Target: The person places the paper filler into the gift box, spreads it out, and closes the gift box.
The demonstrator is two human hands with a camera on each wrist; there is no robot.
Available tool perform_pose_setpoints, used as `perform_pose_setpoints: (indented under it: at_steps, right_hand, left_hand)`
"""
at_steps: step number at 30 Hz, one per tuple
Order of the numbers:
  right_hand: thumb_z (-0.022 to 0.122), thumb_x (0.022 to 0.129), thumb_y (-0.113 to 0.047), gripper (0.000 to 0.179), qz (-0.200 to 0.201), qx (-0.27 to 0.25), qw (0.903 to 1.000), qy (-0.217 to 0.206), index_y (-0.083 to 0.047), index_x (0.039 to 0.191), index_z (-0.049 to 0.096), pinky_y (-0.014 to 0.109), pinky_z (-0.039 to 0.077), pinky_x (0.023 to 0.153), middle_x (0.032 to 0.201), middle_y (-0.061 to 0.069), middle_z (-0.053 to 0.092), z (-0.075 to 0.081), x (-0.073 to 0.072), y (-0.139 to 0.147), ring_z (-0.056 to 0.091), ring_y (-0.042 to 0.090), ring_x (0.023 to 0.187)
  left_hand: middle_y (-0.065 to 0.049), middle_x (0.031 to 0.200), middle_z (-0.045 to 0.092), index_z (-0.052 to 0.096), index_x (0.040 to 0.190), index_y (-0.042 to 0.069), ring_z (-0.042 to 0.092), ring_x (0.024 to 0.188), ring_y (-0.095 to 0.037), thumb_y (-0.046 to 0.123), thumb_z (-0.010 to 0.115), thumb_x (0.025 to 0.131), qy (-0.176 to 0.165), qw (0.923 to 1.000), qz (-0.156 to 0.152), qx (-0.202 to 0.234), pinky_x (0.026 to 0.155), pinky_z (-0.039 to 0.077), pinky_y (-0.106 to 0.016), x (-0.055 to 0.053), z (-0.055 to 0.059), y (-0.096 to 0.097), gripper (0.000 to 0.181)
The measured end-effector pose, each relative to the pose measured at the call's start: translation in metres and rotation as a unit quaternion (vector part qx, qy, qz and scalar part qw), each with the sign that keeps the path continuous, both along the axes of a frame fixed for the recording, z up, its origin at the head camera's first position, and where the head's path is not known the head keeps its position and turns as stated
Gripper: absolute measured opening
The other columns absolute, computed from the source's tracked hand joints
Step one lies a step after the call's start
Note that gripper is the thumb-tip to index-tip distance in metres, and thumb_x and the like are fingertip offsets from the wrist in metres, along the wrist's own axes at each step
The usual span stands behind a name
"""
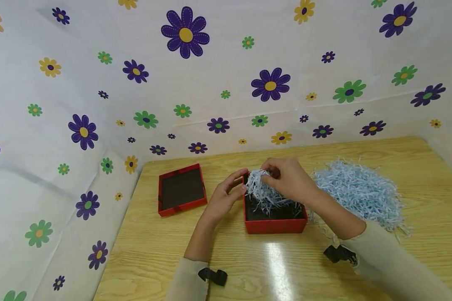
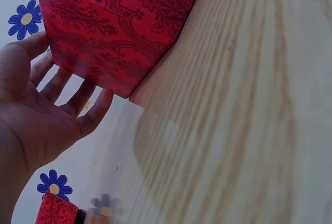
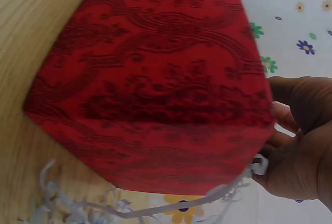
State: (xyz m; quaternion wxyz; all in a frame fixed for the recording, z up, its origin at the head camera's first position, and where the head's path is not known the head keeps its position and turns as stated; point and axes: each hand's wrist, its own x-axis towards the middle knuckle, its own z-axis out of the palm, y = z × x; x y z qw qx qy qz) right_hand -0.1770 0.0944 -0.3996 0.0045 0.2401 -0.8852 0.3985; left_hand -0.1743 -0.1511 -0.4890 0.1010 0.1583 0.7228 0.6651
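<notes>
A red box (image 1: 275,226) with a dark inside stands on the table, its patterned red sides filling much of both wrist views. Pale blue shredded paper (image 1: 265,194) lies bunched in it toward the back. From above, my right hand (image 1: 291,179) holds some of this paper between thumb and fingers. In the right wrist view the right hand (image 3: 306,136) is at the box's rim, with a few strands showing below it. My left hand (image 1: 224,196) rests at the box's left side, its fingers (image 2: 96,112) loosely extended along the patterned wall.
A shallow red lid (image 1: 182,188) with a black inside lies at the left. To the right is a large heap of pale blue shredded paper (image 1: 358,194), with loose strands around it. The wooden table (image 1: 147,259) meets a flower-printed white cloth (image 1: 226,67) behind and at the sides.
</notes>
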Motion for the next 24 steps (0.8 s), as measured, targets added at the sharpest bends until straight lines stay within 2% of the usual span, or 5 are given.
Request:
perform_pose_setpoints:
  at_steps: [7, 13, 19, 21, 24]
  right_hand:
    - [0.078, 0.098, -0.019, 0.021, 0.001, 0.005, 0.9995, -0.031, -0.010, 0.117, 0.075, 0.042, 0.061, 0.078, 0.106, 0.006, 0.076, -0.004, 0.002, 0.002, 0.071, 0.020, 0.089]
    - [0.079, 0.097, -0.019, 0.030, -0.005, -0.002, 0.9987, -0.051, -0.009, 0.124, 0.073, 0.046, 0.062, 0.087, 0.115, 0.010, 0.075, 0.009, 0.007, 0.017, 0.073, 0.026, 0.100]
    - [0.078, 0.099, -0.021, 0.034, -0.030, 0.001, 0.9979, -0.057, -0.010, 0.130, 0.070, 0.049, 0.060, 0.092, 0.122, 0.012, 0.073, 0.024, 0.015, 0.041, 0.070, 0.028, 0.108]
    - [0.076, 0.100, -0.023, 0.033, -0.052, 0.000, 0.9973, -0.052, -0.009, 0.130, 0.070, 0.042, 0.061, 0.092, 0.122, 0.013, 0.074, 0.029, 0.017, 0.052, 0.070, 0.029, 0.109]
    - [0.073, 0.102, -0.027, 0.034, -0.103, -0.010, 0.9941, -0.035, -0.006, 0.129, 0.070, 0.020, 0.057, 0.086, 0.120, 0.015, 0.074, 0.032, 0.021, 0.077, 0.069, 0.030, 0.108]
  left_hand:
    - [0.005, 0.162, 0.047, 0.049, 0.160, 0.019, 0.043, 0.150, -0.032, 0.022, 0.062, 0.109, 0.000, 0.9999, 0.000, -0.012, 0.111, 0.051, -0.047, 0.000, -0.001, 0.000, 0.053]
    - [0.007, 0.162, 0.047, 0.049, 0.160, 0.019, 0.043, 0.149, -0.030, 0.022, 0.062, 0.109, -0.001, 0.9999, 0.003, -0.016, 0.113, 0.049, -0.049, 0.000, 0.000, -0.001, 0.053]
    - [0.009, 0.162, 0.046, 0.052, 0.158, 0.027, 0.044, 0.150, -0.028, 0.023, 0.063, 0.108, 0.000, 0.9997, 0.010, -0.022, 0.113, 0.050, -0.048, 0.001, -0.001, -0.001, 0.051]
    - [0.008, 0.162, 0.046, 0.051, 0.158, 0.026, 0.044, 0.150, -0.029, 0.023, 0.063, 0.108, 0.000, 0.9998, 0.010, -0.020, 0.113, 0.049, -0.049, 0.001, -0.001, -0.001, 0.051]
    - [0.007, 0.162, 0.046, 0.051, 0.158, 0.022, 0.043, 0.150, -0.030, 0.023, 0.063, 0.108, -0.002, 0.9999, 0.008, -0.015, 0.113, 0.050, -0.048, 0.001, -0.001, -0.001, 0.051]
